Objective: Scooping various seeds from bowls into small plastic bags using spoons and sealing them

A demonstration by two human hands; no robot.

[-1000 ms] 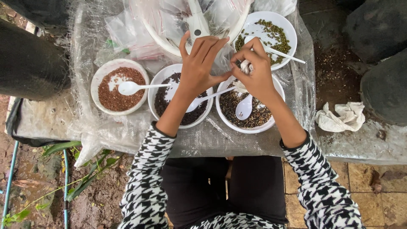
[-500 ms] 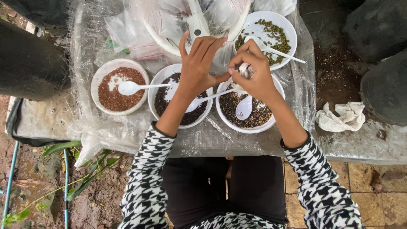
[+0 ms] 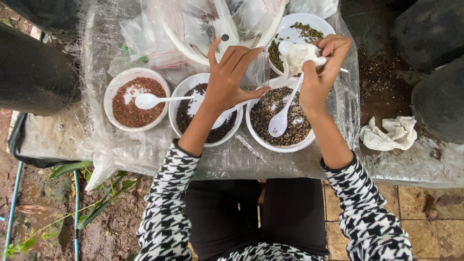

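Observation:
My left hand (image 3: pixel 232 79) hovers with its fingers spread above the middle white bowl of dark seeds (image 3: pixel 193 113), holding nothing. My right hand (image 3: pixel 321 67) is raised over the gap between two bowls and pinches a crumpled white wad of tissue (image 3: pixel 298 57). Below it stands a white bowl of mixed dark and pale seeds (image 3: pixel 270 140) with a white spoon (image 3: pixel 281 121) lying in it. A white bowl of greenish seeds (image 3: pixel 302 24) sits farther back. At the left, a bowl of reddish-brown seeds (image 3: pixel 116 92) holds another white spoon (image 3: pixel 150 100).
A clear plastic sheet (image 3: pixel 145 150) covers the table. A large white basin (image 3: pixel 183 46) with clear bags stands at the back. A crumpled white cloth (image 3: pixel 391 133) lies at the right edge. Dark pots (image 3: pixel 430 43) flank the table; hoses and leaves lie on the soil at lower left.
My right hand has moved up and to the right with the white wad, away from my left hand. The left hand stays over the middle bowl.

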